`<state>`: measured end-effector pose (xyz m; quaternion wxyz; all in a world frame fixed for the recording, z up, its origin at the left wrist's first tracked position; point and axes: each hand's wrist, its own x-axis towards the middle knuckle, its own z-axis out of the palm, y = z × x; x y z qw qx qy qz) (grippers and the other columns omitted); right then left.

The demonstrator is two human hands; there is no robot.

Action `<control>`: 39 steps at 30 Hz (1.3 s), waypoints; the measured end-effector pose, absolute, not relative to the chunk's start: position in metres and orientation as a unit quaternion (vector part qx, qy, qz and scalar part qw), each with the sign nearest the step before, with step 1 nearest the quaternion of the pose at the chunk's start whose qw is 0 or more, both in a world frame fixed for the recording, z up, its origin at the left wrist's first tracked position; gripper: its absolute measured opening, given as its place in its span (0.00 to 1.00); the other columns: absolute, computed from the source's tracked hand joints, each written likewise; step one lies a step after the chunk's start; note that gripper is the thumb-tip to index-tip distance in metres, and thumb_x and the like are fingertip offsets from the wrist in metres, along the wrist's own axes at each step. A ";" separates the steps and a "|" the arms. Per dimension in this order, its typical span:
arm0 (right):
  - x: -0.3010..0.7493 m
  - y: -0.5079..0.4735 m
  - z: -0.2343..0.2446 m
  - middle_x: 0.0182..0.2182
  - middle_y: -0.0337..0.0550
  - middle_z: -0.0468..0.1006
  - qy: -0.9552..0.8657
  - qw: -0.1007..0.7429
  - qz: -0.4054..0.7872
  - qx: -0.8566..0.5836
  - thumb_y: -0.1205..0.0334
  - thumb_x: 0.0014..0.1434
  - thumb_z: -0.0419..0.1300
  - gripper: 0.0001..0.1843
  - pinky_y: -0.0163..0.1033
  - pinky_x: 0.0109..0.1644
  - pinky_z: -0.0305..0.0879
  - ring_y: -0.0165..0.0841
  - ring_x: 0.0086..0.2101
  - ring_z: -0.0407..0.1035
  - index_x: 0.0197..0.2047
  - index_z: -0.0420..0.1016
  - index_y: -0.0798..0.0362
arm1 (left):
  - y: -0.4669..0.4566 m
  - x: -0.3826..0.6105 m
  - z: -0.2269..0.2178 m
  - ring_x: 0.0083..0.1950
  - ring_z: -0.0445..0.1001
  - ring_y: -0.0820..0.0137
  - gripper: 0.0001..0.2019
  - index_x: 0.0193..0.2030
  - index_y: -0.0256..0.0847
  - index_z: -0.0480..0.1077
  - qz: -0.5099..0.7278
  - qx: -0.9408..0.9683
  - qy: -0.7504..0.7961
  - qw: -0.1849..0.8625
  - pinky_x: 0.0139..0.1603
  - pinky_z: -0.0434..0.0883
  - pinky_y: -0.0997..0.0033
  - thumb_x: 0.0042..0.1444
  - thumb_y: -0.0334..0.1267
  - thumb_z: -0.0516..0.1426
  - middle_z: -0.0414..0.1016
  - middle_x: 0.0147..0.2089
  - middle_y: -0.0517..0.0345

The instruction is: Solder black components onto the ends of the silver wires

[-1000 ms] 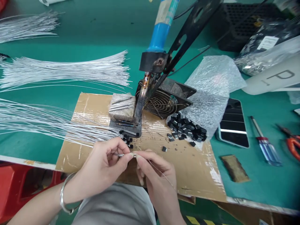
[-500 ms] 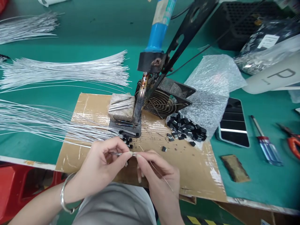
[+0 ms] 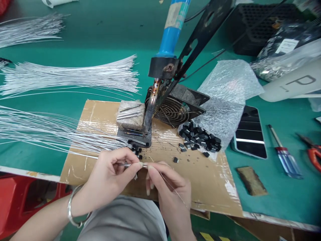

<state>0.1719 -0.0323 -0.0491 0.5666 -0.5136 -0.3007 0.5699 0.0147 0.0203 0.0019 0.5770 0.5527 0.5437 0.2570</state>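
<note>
Near the front of the cardboard, my left hand (image 3: 110, 184) is closed in a pinch on a thin silvery rod (image 3: 123, 164), most of it hidden by the fingers. Its tip meets that of my right hand (image 3: 173, 190), also pinched, at a small silvery end (image 3: 144, 165). A fine wire (image 3: 173, 188) runs out across the right fingers and palm. Just beyond the left fingers lie white wires (image 3: 100, 140) with small black connectors (image 3: 136, 150) on their ends. Above them, a soldering iron (image 3: 151, 103) in a stand points down at a dark pad (image 3: 147, 139).
A grey block with metal rods (image 3: 130, 115) sits left of the iron, a fan (image 3: 173, 108) behind it. Black connectors (image 3: 200, 137) lie heaped on bubble wrap (image 3: 225, 87). Rightward are a phone (image 3: 250, 130), screwdriver (image 3: 286, 157) and orange-handled pliers (image 3: 314, 154). Another wire bundle (image 3: 70, 78) lies back left.
The right fingertips have shifted very slightly to the right along the small silvery end. Both hands keep their pinch, and the things on the bench stay in place.
</note>
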 end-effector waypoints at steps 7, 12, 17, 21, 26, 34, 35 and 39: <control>0.172 -0.029 -0.048 0.26 0.38 0.76 -0.251 0.552 0.634 -0.480 0.53 0.62 0.72 0.07 0.31 0.22 0.66 0.25 0.20 0.67 0.41 0.91 0.44 | 0.017 0.015 -0.002 0.26 0.63 0.74 0.12 0.34 0.39 0.73 0.258 0.548 0.538 0.586 0.25 0.60 0.74 0.65 0.43 0.60 0.72 0.27 0.59; 0.172 -0.030 -0.050 0.25 0.37 0.75 -0.252 0.555 0.644 -0.463 0.55 0.62 0.73 0.06 0.30 0.21 0.65 0.24 0.21 0.66 0.40 0.91 0.45 | 0.016 0.014 -0.003 0.27 0.65 0.73 0.12 0.34 0.40 0.72 0.253 0.551 0.541 0.583 0.25 0.60 0.74 0.67 0.44 0.59 0.71 0.27 0.59; 0.170 -0.030 -0.050 0.24 0.36 0.74 -0.238 0.557 0.643 -0.467 0.56 0.62 0.73 0.04 0.28 0.21 0.64 0.23 0.20 0.65 0.40 0.91 0.44 | 0.013 0.012 -0.006 0.27 0.69 0.72 0.12 0.34 0.41 0.73 0.266 0.563 0.542 0.564 0.25 0.64 0.73 0.67 0.44 0.61 0.73 0.28 0.59; 0.169 -0.027 -0.046 0.22 0.34 0.72 -0.207 0.559 0.658 -0.460 0.55 0.60 0.75 0.05 0.27 0.21 0.61 0.22 0.19 0.63 0.37 0.91 0.46 | 0.010 0.012 -0.010 0.28 0.69 0.72 0.11 0.35 0.41 0.74 0.270 0.570 0.544 0.553 0.26 0.65 0.73 0.67 0.44 0.61 0.74 0.29 0.58; 0.173 -0.021 -0.042 0.19 0.32 0.67 -0.180 0.548 0.687 -0.442 0.54 0.56 0.76 0.08 0.26 0.18 0.57 0.21 0.17 0.59 0.30 0.89 0.49 | 0.011 0.011 -0.008 0.28 0.66 0.73 0.11 0.35 0.41 0.73 0.263 0.567 0.530 0.573 0.26 0.62 0.73 0.68 0.43 0.60 0.72 0.28 0.59; 0.176 -0.023 -0.044 0.18 0.33 0.67 -0.164 0.529 0.714 -0.428 0.53 0.56 0.76 0.10 0.24 0.17 0.54 0.20 0.17 0.56 0.32 0.90 0.51 | 0.015 0.011 -0.006 0.26 0.60 0.74 0.11 0.33 0.40 0.72 0.259 0.550 0.527 0.593 0.24 0.56 0.73 0.66 0.43 0.59 0.68 0.26 0.61; 0.175 -0.024 -0.045 0.18 0.33 0.67 -0.162 0.534 0.712 -0.426 0.53 0.56 0.76 0.10 0.24 0.16 0.55 0.20 0.17 0.56 0.32 0.90 0.50 | 0.014 0.012 -0.007 0.26 0.61 0.74 0.12 0.33 0.40 0.72 0.263 0.551 0.533 0.586 0.24 0.56 0.73 0.66 0.43 0.59 0.68 0.26 0.61; 0.171 -0.024 -0.047 0.18 0.33 0.66 -0.152 0.546 0.705 -0.425 0.53 0.55 0.77 0.09 0.23 0.16 0.55 0.20 0.17 0.58 0.33 0.90 0.49 | 0.011 0.015 -0.010 0.27 0.65 0.73 0.11 0.33 0.40 0.73 0.286 0.562 0.543 0.555 0.24 0.59 0.74 0.66 0.41 0.60 0.70 0.27 0.59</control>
